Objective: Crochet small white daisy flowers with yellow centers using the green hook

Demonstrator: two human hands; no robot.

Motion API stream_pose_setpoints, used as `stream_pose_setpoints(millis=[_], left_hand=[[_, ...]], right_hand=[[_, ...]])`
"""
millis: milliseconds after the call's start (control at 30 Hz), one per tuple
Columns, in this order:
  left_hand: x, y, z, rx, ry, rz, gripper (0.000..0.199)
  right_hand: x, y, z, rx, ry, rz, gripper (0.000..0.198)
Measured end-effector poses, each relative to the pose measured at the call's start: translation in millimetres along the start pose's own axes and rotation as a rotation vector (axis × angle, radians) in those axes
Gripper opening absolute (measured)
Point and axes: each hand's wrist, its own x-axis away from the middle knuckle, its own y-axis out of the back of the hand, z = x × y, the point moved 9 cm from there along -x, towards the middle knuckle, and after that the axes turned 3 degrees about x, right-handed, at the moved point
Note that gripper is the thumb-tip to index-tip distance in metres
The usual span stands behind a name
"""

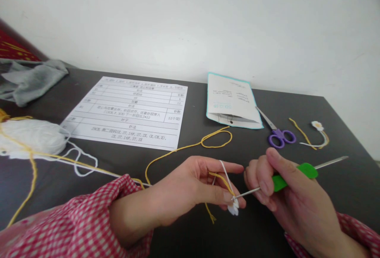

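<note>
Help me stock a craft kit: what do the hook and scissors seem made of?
Hook: smooth gray shaft looks like metal; evenly green, smooth grip could be plastic or rubber. Scissors: pale gray, slightly shiny blades suggest steel; evenly purple, smooth handles look plastic.

Light is soft, the printed sheet slightly blurred

On the white rectangular paper sheet printed with a black-ruled table, Chinese characters include 针法 and 针数 as headings, 花瓣 and 叶子 as section titles, the numbers 6 and 12, and the bottom line "2X, 3T, 16F, 3T, 3X", with "3T, 16F, 3T, 2X, (X, CH, X)" above it. The white flat pouch with turquoise edging bears small dark lines and larger pale-blue characters, too blurred to read surely.
</note>
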Motion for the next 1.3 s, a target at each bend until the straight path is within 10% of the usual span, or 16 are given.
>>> stream_pose_setpoints(millis=[500, 1300], left_hand=[[-0.4, 2.5, -5.4, 0.034, -0.077, -0.046, 0.040], [-0.8, 9.3, -13.3, 0.041, -0.178, -0.138, 0.049]], right_hand=[[-1.2, -7.3, -28.7, -0.219, -0.252, 0.014, 0.043], [-6.0, 2.5, -21.1, -0.154, -0.164, -0.058, 0.041]])
